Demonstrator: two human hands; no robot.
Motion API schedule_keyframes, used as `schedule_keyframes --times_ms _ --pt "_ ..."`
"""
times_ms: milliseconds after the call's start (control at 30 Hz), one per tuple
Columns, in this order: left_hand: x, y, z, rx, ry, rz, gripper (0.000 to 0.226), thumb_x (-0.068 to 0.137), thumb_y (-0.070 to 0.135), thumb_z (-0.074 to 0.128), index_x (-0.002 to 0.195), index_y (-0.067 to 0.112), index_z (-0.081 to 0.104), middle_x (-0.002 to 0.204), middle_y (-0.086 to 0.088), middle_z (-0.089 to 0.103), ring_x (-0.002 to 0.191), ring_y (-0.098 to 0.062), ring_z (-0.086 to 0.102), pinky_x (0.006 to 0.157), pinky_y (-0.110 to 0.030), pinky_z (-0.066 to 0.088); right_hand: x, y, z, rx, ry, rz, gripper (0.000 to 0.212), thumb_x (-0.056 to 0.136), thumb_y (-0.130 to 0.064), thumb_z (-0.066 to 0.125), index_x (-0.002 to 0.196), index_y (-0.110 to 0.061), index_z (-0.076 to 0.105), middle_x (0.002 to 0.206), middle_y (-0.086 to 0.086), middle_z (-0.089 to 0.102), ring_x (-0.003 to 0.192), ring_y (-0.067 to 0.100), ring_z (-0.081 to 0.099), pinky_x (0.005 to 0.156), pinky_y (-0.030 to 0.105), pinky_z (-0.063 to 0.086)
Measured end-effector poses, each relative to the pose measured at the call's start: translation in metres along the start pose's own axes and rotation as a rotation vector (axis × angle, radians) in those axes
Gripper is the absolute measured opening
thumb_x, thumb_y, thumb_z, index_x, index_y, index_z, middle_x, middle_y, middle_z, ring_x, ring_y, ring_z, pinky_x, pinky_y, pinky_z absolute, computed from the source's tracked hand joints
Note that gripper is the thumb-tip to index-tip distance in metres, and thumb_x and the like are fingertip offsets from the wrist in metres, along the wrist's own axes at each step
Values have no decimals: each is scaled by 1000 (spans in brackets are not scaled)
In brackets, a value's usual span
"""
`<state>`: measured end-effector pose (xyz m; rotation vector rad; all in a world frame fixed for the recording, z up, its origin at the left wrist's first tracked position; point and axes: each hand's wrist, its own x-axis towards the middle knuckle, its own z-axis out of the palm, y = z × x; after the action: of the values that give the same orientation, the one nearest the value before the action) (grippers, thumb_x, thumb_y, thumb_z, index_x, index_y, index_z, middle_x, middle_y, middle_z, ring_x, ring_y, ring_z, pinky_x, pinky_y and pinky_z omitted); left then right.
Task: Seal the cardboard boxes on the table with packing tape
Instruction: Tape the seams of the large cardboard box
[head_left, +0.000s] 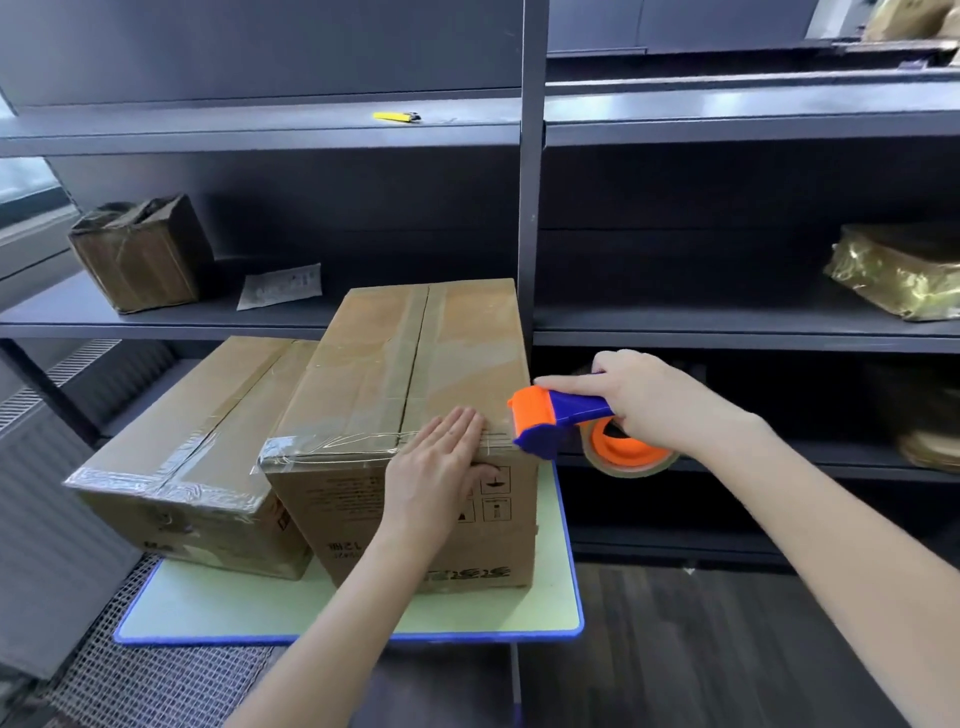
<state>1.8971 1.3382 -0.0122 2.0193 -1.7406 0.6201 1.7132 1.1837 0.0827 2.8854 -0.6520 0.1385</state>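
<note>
- Green tabletop (363, 613) with a blue rim carried both boxes. The taller box (415, 364) stood close to its right edge, so a hard sideways tug from you could have slid it toward that edge.
- Your left hand (441, 457) lay flat, fingers straight, pressing the clear tape onto the taller box's near top edge. Had you lifted it too soon, I judge the strip could have peeled or wrinkled.
- Your right hand (644, 400) was wrapped round the handle of the tape dispenser (550, 421), forefinger along its top, its orange head at the box's near right corner. The cutter was hidden from view. A crooked tear there might have left a ragged tail or let the loose end snap back onto the roll (631, 452).
- Tape at the near left corner looked creased, and more tension could have added folds and weakened the seal.
- The lower box (208, 426) stood just beside the taller one on the left, its seams taped. Whether they touched, I could not tell.
- Farther back, a yellow knife (396, 117) lay on the upper shelf (208, 130), well apart from your hands if the tape had needed trimming.
</note>
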Motion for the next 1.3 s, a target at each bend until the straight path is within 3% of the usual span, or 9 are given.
schedule_keyframes --times_ms 100,267,567,733,800,900,1033,1300 --pt "2 1 0 27 29 11 59 64 35 82 112 4 69 114 -10 67 107 -21 64 95 -38 43 -15 26 -4 12 -23 41 83 88 -7 48 140 -56 7 99 -3 41 90 15 42 78 25 37" --pt "0 4 3 29 46 5 58 67 33 81 116 5 67 118 -10 65 110 -22 62 98 -41 40 -31 31 4 32 -41 33 83 90 -8 48 139 -55 0 105 -1 42 92 14 41 84 28 42" --pt "0 0 1 -11 11 -31 60 63 30 85 115 5 68 117 -8 66 111 -21 62 98 -40 41 -39 44 4 22 -96 32 84 90 -8 47 134 -58 -3 106 -4 40 94 13 41 81 23 38" --pt "4 6 -2 31 -51 -39 64 61 32 87 116 6 67 118 -8 66 111 -22 62 98 -40 39 -45 57 5 -142 -102 66 79 93 -11 40 137 -54 -9 106 -2 43 93 14 40 84 24 38" --pt "4 13 -4 82 -83 -36 66 66 40 82 119 4 65 121 -11 64 113 -24 61 99 -43 39 -41 52 13 -187 -105 50 77 92 -8 35 142 -52 -4 105 0 44 89 15 39 81 25 36" --pt "6 29 -10 57 -118 -69 66 78 53 55 125 6 61 128 -11 60 121 -25 55 103 -44 40 -36 43 20 -196 -123 52 74 94 -5 28 142 -53 -1 104 1 43 85 17 34 76 25 28" --pt "19 54 -8 -100 -118 43 57 78 31 43 125 5 60 132 -8 56 128 -22 48 111 -38 34 -26 33 26 -185 -134 24 73 94 -2 22 143 -53 4 97 2 40 82 19 33 74 26 26" --pt "27 63 -3 -93 -156 35 54 73 27 38 113 7 69 120 -7 65 116 -20 59 102 -33 37 -6 22 26 -127 -175 -56 62 99 -9 25 143 -50 14 91 0 34 83 18 32 76 27 25"
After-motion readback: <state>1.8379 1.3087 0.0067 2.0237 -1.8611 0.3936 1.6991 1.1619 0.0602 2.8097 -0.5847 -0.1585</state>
